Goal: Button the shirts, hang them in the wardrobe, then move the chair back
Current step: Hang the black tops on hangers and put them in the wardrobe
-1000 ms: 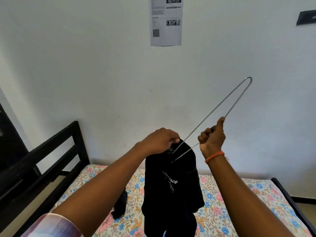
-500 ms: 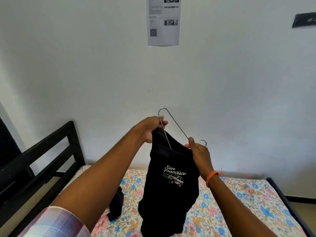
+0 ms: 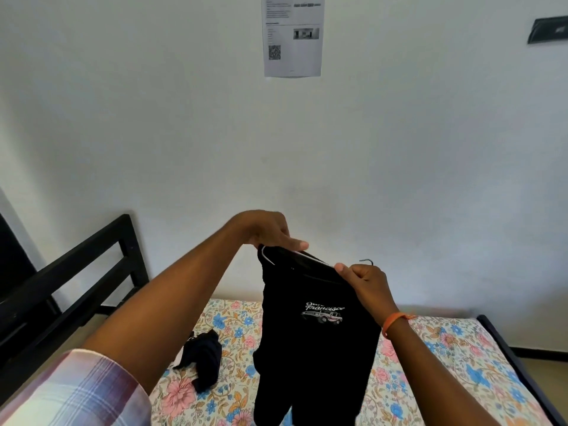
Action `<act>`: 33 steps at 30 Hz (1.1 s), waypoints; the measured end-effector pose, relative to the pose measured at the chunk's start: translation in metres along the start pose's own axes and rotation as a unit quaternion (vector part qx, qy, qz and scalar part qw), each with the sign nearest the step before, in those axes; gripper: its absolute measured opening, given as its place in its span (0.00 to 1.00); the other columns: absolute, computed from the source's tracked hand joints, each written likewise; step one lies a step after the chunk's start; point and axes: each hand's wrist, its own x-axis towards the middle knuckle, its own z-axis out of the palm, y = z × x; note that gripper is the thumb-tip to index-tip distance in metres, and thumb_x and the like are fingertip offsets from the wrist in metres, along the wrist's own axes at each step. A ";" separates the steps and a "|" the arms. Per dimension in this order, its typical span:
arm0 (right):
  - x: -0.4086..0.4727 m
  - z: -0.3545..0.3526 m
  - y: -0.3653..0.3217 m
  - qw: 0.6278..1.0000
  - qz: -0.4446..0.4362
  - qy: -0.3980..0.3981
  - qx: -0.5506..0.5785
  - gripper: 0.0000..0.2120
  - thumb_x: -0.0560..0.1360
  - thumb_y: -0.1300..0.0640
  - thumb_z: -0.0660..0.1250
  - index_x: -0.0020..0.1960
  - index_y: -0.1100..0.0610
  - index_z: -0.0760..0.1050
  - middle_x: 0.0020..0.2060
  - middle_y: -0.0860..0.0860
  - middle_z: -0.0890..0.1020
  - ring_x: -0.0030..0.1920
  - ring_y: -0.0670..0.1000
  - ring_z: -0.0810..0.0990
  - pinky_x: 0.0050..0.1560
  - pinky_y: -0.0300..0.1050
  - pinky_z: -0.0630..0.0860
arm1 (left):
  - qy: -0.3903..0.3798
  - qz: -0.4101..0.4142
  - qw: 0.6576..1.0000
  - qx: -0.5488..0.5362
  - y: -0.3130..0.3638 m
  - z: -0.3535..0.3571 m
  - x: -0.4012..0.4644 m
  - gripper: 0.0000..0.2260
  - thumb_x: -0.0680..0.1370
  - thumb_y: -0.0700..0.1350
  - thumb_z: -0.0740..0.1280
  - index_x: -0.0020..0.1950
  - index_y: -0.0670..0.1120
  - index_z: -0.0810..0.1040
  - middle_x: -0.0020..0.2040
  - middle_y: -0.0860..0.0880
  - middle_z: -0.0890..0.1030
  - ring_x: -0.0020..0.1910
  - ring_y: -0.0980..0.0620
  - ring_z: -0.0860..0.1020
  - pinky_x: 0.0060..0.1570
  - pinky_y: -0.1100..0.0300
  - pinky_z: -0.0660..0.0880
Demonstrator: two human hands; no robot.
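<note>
Both hands up over bed (image 3: 445,348): left hand (image 3: 267,232) pinches black shirt (image 3: 313,333) shoulder plus wire hanger (image 3: 295,256), right hand (image 3: 365,281) grips collar by hook. Dark garment (image 3: 204,361) near bed's left edge.

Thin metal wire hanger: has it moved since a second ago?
Yes. The thin metal wire hanger then jutted up-right across the white wall; now it lies low inside the black printed shirt, between both hands.
</note>
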 end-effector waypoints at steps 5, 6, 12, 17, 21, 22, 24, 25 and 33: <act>0.004 -0.004 -0.001 1.000 0.002 0.020 -0.006 0.31 0.74 0.42 0.72 0.26 0.59 0.59 0.24 0.52 0.59 0.27 0.50 0.59 0.34 0.45 0.58 | 0.064 -0.041 0.990 0.115 0.007 0.015 0.000 0.30 0.69 0.66 0.72 0.30 0.42 0.64 0.29 0.49 0.63 0.27 0.50 0.63 0.30 0.59 0.59; 0.004 -0.004 -0.002 1.000 0.001 0.025 -0.006 0.31 0.74 0.42 0.72 0.26 0.59 0.59 0.24 0.52 0.59 0.27 0.50 0.59 0.34 0.45 0.58 | 0.082 -0.034 0.988 0.125 0.008 0.020 0.001 0.29 0.69 0.64 0.74 0.30 0.43 0.63 0.29 0.49 0.64 0.27 0.51 0.63 0.30 0.59 0.58; 0.004 -0.016 -0.008 0.999 -0.026 0.034 -0.029 0.30 0.74 0.44 0.73 0.26 0.54 0.58 0.23 0.51 0.58 0.27 0.48 0.57 0.32 0.42 0.58 | 0.215 0.025 0.967 0.132 0.011 0.040 0.011 0.24 0.63 0.61 0.79 0.38 0.46 0.71 0.37 0.50 0.76 0.39 0.49 0.77 0.36 0.59 0.68; 0.001 -0.034 0.006 0.999 -0.018 0.039 -0.008 0.30 0.73 0.45 0.73 0.26 0.56 0.58 0.24 0.50 0.58 0.27 0.49 0.57 0.30 0.35 0.59 | 0.030 0.115 0.988 -0.101 -0.006 0.024 0.008 0.12 0.68 0.45 0.80 0.42 0.40 0.81 0.36 0.47 0.78 0.35 0.52 0.76 0.36 0.61 0.70; 0.001 -0.042 0.012 0.998 -0.016 0.054 -0.003 0.32 0.73 0.46 0.74 0.26 0.59 0.57 0.24 0.51 0.58 0.27 0.49 0.57 0.30 0.38 0.59 | 0.011 0.070 0.978 -0.197 -0.020 0.024 0.012 0.08 0.72 0.36 0.75 0.49 0.37 0.81 0.38 0.46 0.79 0.40 0.50 0.78 0.38 0.59 0.76; 0.001 -0.042 0.012 0.998 -0.017 0.053 -0.004 0.32 0.73 0.47 0.74 0.26 0.59 0.57 0.24 0.51 0.58 0.27 0.50 0.57 0.30 0.37 0.59 | 0.006 0.056 0.969 -0.239 -0.022 0.027 0.012 0.08 0.72 0.32 0.74 0.49 0.37 0.81 0.38 0.45 0.80 0.40 0.49 0.80 0.39 0.59 0.79; 0.001 -0.043 0.012 0.998 -0.018 0.055 -0.008 0.32 0.73 0.47 0.75 0.26 0.59 0.56 0.24 0.51 0.58 0.27 0.49 0.57 0.30 0.37 0.59 | 0.028 0.026 0.945 -0.324 -0.023 0.034 0.013 0.09 0.70 0.26 0.72 0.48 0.34 0.81 0.38 0.42 0.80 0.39 0.47 0.81 0.38 0.59 0.81; 0.002 -0.044 0.012 0.998 -0.017 0.058 -0.010 0.32 0.73 0.47 0.75 0.26 0.59 0.56 0.24 0.52 0.58 0.27 0.49 0.57 0.30 0.38 0.59 | 0.044 0.014 0.933 -0.358 -0.023 0.037 0.014 0.10 0.69 0.24 0.71 0.48 0.33 0.80 0.38 0.42 0.80 0.38 0.46 0.82 0.37 0.59 0.81; -0.002 -0.060 0.017 0.995 0.024 0.090 0.047 0.30 0.74 0.48 0.74 0.27 0.59 0.58 0.24 0.52 0.58 0.28 0.50 0.57 0.31 0.42 0.58 | -0.019 -0.049 0.823 -0.566 -0.024 0.050 0.027 0.11 0.75 0.25 0.65 0.52 0.38 0.79 0.45 0.43 0.81 0.43 0.49 0.80 0.38 0.60 0.81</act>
